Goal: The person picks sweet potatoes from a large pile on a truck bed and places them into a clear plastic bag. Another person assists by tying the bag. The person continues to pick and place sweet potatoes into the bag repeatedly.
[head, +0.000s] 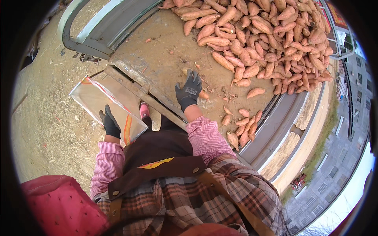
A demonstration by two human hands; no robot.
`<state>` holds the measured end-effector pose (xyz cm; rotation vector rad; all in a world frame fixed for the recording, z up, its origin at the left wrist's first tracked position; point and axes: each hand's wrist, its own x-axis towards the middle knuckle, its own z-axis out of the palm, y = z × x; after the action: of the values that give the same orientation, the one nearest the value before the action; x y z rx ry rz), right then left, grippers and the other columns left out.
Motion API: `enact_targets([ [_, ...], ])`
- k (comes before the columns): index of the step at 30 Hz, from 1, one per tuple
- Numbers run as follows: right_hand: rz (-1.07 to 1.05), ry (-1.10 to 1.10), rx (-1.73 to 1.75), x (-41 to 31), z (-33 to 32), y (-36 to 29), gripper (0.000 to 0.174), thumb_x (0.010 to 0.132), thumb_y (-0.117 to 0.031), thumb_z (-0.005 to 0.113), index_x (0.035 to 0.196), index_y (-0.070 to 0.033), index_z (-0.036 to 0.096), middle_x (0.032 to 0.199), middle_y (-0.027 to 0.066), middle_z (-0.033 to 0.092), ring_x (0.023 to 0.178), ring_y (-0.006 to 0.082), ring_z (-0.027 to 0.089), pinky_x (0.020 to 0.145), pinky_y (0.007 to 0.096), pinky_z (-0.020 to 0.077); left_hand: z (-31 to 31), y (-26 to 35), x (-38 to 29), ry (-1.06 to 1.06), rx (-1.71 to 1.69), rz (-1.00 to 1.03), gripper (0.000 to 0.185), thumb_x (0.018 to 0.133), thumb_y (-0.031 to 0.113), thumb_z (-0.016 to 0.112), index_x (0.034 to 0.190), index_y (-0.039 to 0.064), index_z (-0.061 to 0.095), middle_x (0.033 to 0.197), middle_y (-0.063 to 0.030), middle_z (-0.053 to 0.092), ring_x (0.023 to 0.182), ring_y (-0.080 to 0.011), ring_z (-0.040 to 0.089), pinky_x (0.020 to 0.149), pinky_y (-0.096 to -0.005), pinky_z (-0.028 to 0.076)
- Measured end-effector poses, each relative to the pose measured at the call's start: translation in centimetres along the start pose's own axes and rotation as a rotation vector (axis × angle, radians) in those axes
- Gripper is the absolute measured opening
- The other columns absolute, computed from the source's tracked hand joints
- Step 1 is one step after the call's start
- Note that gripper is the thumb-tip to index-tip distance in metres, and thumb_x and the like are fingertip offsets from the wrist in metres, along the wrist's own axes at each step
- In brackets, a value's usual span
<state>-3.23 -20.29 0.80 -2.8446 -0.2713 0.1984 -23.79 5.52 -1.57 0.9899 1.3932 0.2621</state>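
My right hand (190,90), in a dark grey work glove, reaches over the dusty truck bed (165,47) with its thumb apart from the fingers. A sweet potato (185,70) lies at its fingertips, and an orange-skinned piece (203,94) shows beside the palm. Whether the fingertips touch either is unclear. My left hand (110,122), gloved alike, is at the edge of a clear plastic bag (94,94) with orange and red stripes. Its thumb and fingers point up over the bag; a grip on the film cannot be made out.
A large heap of sweet potatoes (260,38) covers the far right of the bed. Several smaller ones (243,126) lie by the right side wall (274,126). A metal side panel (97,29) stands at upper left. The bed's rear edge (147,94) runs before my body.
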Motion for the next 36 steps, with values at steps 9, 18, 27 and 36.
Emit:
enact_targets([
  [9, 0.099, 0.052, 0.445, 6.7, -5.7, 12.4, 0.061, 0.072, -0.020, 0.077, 0.123, -0.001, 0.051, 0.117, 0.0212, 0.055, 0.108, 0.0348, 0.056, 0.090, 0.0413, 0.0461, 16.1, 6.4, -8.1, -0.121, 0.746, 1.087, 0.068, 0.088, 0.021, 0.066, 0.142, -0.001, 0.032, 0.144, -0.0205, 0.037, 0.135, -0.0337, 0.033, 0.111, -0.0412, 0.026],
  [18, -0.096, -0.434, 0.285, 26.3, -12.2, 23.5, 0.079, 0.074, -0.051, 0.074, 0.134, -0.007, 0.049, 0.127, 0.0167, 0.057, 0.115, 0.0310, 0.056, 0.098, 0.0395, 0.0442, 46.4, 4.4, -5.1, -0.631, 1.255, 1.278, 0.067, 0.081, 0.040, 0.069, 0.134, 0.004, 0.048, 0.130, -0.0194, 0.053, 0.121, -0.0337, 0.049, 0.103, -0.0397, 0.039],
  [27, 0.247, -0.184, 1.441, 18.5, -7.5, 25.1, 0.050, 0.084, -0.029, 0.073, 0.122, -0.004, 0.054, 0.111, 0.0088, 0.062, 0.102, 0.0208, 0.060, 0.088, 0.0329, 0.0496, 47.6, -0.1, -4.7, -0.932, 0.807, 0.345, 0.069, 0.076, 0.038, 0.079, 0.125, -0.002, 0.052, 0.114, -0.0163, 0.062, 0.104, -0.0245, 0.060, 0.088, -0.0354, 0.047],
  [36, 0.005, -0.462, 2.548, 4.4, -3.8, 16.0, 0.055, 0.091, -0.028, 0.057, 0.136, -0.001, 0.042, 0.135, 0.0135, 0.050, 0.124, 0.0270, 0.048, 0.107, 0.0429, 0.0374, 30.9, 6.3, -8.9, -1.455, -0.333, -0.445, 0.047, 0.086, 0.016, 0.065, 0.127, 0.001, 0.048, 0.116, -0.0136, 0.059, 0.104, -0.0237, 0.060, 0.089, -0.0387, 0.050],
])
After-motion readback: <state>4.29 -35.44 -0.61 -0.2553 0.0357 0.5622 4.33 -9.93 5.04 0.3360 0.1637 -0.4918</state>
